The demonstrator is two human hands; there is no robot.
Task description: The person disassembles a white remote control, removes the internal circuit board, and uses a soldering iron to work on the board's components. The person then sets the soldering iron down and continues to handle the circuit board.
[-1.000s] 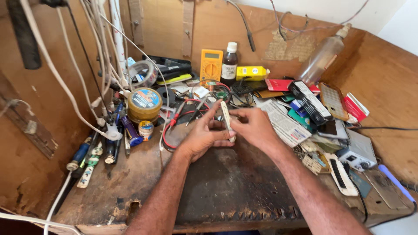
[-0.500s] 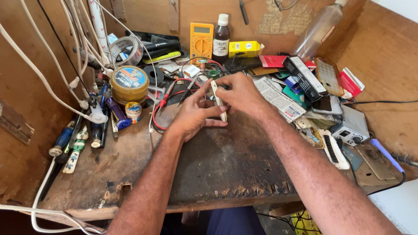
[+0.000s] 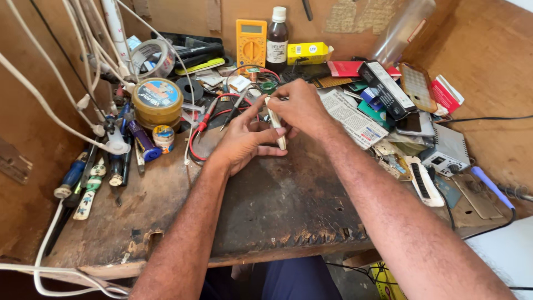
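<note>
Near the middle of the frame, a little above it, the person's two hands met over a dark, worn wooden bench (image 3: 277, 205). The left hand (image 3: 244, 141) lay with its fingers curled loosely under a small white stick-shaped tool (image 3: 276, 123), touching its lower end. The right hand (image 3: 302, 108) pinched the top of that tool between its thumb and fingers, so the tool stood almost upright between the two hands. Just to the left of the hands lay red and black wires (image 3: 208, 119). At the upper middle stood a yellow meter (image 3: 251, 43) with a dark bottle (image 3: 276, 40) beside it. A round yellow tin (image 3: 157, 100) sat at the upper left, and screwdrivers (image 3: 83, 180) lay along the left side. A white remote (image 3: 425, 180) lay at the right.
</note>
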